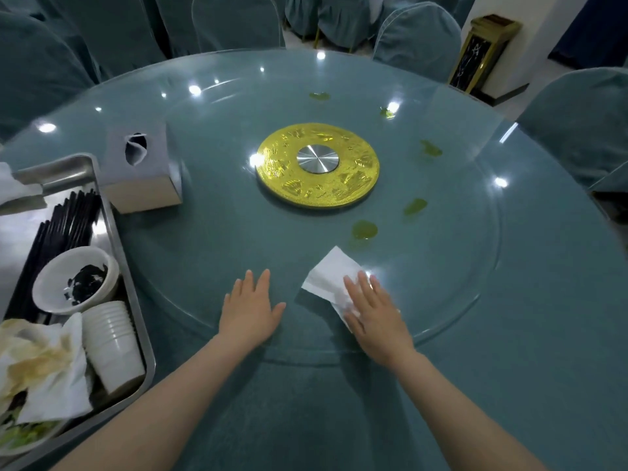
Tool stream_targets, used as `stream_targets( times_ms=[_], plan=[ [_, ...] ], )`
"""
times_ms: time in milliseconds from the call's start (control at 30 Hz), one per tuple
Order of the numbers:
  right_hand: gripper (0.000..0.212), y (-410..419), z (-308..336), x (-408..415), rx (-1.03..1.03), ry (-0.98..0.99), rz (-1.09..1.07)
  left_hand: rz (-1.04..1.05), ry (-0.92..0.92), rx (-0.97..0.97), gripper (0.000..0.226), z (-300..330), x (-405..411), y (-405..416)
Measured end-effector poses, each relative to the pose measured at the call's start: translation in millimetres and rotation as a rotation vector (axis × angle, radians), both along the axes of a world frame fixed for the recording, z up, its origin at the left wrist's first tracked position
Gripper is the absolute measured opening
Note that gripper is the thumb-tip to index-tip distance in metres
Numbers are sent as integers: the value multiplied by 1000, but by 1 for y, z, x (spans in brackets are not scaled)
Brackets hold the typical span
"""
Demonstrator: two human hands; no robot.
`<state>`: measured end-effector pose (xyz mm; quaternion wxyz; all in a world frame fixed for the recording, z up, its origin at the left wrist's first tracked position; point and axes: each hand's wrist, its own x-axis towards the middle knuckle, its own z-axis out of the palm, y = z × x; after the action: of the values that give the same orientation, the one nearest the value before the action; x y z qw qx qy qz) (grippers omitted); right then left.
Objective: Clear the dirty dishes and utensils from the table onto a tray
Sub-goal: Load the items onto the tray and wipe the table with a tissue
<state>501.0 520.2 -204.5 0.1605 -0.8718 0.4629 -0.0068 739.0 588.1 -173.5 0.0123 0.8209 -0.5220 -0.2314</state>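
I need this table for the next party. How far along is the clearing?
Mostly done: the chopsticks, bowl, stacked cups and soiled napkins already sit in the tray. In hand: the right hand presses a tissue flat on the glass turntable; the left hand rests beside it. Left: several yellow-green spills and the tissue box.

Your steel tray [134,300] holds black chopsticks [64,219], a dirty bowl [73,278], stacked cups [112,341] and stained napkins [44,365].

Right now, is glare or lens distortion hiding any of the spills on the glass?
Head view: ceiling lights glare as bright spots on the glass turntable, one beside the napkin and one on a far spill; wide-angle bending curves the table edges; nearer spills stay readable.
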Motion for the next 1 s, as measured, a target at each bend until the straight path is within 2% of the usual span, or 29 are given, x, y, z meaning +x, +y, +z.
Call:
stream_targets(
  times_ms=[100, 200, 300, 400, 600, 767, 1000],
  plan=[
    [55, 3, 2, 10, -111, 157, 201, 49, -7, 117, 101, -5, -4, -11],
    [57, -9, 3, 17, -199, 198, 259, 20, -33, 193, 115, -13, 8, -16],
    [55, -27, -3, 17, -100, 208, 39, -53, -146, 246, 124, -21, 31, -15],
    [62, -44, 1, 32, -23, 196, -154, -93, -191, 261, 129, -24, 52, -16],
    [73, -99, 7, 91, 72, 124, -331, -147, -223, 270, 131, -26, 79, -18],
    [64, -125, 8, 134, 56, 41, -148, -179, -241, 275, 128, -28, 89, -19],
    [50, -62, 1, 134, -44, 64, 169, -181, -218, 264, 132, -25, 102, -20]
  ],
)
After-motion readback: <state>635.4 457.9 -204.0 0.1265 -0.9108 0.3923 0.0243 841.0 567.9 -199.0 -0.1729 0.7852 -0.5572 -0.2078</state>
